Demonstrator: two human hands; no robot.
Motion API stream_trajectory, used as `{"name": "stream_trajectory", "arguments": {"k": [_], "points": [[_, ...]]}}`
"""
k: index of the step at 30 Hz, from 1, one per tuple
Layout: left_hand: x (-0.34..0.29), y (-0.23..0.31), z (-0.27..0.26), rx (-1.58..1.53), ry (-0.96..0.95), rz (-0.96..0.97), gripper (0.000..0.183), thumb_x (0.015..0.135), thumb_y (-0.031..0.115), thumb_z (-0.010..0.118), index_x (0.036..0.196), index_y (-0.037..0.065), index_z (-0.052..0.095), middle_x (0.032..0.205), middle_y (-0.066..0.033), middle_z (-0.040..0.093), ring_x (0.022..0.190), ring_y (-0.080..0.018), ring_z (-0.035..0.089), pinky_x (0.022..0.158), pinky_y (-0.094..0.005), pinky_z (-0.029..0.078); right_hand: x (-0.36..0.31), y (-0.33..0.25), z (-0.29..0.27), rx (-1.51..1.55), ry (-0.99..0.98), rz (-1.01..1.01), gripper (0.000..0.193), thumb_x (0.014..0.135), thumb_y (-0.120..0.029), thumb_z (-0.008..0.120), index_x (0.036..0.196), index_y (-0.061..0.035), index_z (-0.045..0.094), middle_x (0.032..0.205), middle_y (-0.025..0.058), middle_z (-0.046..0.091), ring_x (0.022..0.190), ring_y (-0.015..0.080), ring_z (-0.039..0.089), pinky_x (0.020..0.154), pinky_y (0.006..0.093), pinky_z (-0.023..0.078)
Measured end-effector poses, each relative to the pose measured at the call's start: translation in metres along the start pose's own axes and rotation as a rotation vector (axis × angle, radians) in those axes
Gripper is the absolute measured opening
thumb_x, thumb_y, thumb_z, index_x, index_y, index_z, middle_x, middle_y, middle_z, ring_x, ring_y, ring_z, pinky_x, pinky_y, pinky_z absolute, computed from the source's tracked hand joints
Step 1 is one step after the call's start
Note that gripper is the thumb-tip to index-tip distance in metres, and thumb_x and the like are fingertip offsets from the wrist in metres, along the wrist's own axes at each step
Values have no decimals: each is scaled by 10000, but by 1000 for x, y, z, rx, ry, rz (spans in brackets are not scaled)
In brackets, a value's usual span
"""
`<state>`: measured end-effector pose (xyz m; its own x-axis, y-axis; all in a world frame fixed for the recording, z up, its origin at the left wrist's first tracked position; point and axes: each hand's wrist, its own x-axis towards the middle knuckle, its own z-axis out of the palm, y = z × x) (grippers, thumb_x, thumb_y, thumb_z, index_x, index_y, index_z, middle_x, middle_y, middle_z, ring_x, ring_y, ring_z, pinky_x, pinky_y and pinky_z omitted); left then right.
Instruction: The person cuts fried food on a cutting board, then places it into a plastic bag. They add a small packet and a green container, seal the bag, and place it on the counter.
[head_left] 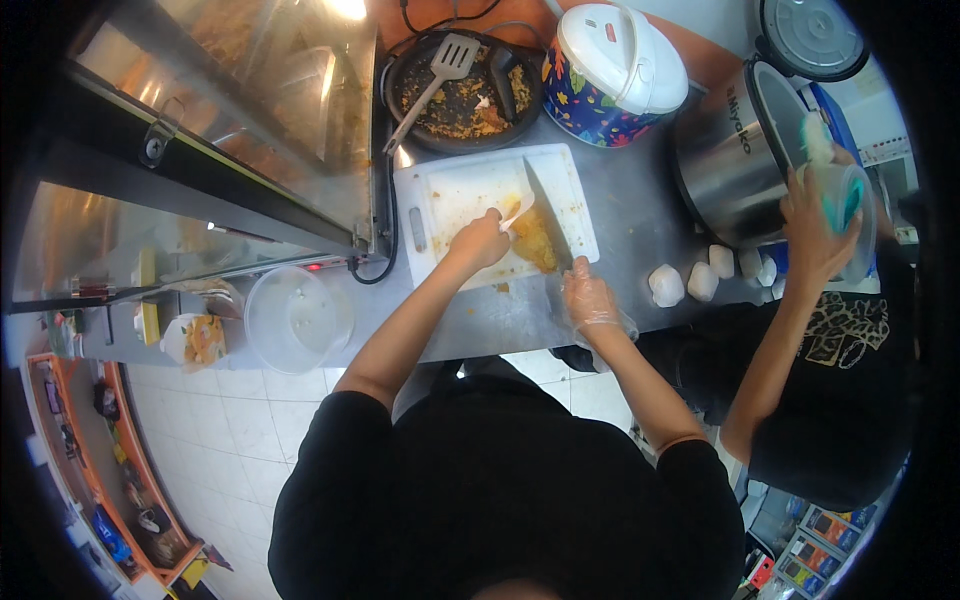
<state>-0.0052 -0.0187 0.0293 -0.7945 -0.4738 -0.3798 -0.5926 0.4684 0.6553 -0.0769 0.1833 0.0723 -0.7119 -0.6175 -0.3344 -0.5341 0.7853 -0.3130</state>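
Observation:
My left hand (480, 240) is bare and closed around a white plastic spoon (522, 205), whose end is over the white cutting board (455, 185). A clear plastic glove covers my right hand (590, 297), which grips a knife (546, 205) at the board's right side. The long blade points away from me across the board. Between spoon and blade lies a flat golden-brown piece of food (535, 246), with crumbs around it.
Behind the board are a black pan (460, 110) with a slotted spatula (452, 62) and a rice cooker (615, 75). White wrapped bundles (666, 286) sit right, near a steel pot (735, 150) and a co-worker's hand (815, 220). Left stand a glass case (220, 90) and clear tub (300, 320).

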Motion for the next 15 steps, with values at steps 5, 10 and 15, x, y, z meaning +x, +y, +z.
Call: {"name": "stream_trajectory", "arguments": {"k": [5,10,15], "points": [[6,-7,2,-15,387,447,533,757,44,552,1279,105,461,1331,-95,497,1003,-321,600,837,-410,487,0,-3,3,-114,-67,50,277,908,-241,391,1103,-49,437,832,292,623,794,474,608,727,550,470],[29,-9,-5,247,144,519,670,710,-18,532,1337,204,456,1420,36,412,947,-258,624,779,-359,516,-2,7,-12,-151,-154,24,300,916,-227,369,1133,-30,429,836,295,624,802,471,611,730,551,474],[42,-13,-2,436,160,440,673,704,5,539,1334,233,470,1415,69,418,842,-250,646,697,-364,534,22,11,12,-99,-170,16,267,934,-223,343,1091,-25,432,841,298,624,824,478,606,725,546,482]]}}
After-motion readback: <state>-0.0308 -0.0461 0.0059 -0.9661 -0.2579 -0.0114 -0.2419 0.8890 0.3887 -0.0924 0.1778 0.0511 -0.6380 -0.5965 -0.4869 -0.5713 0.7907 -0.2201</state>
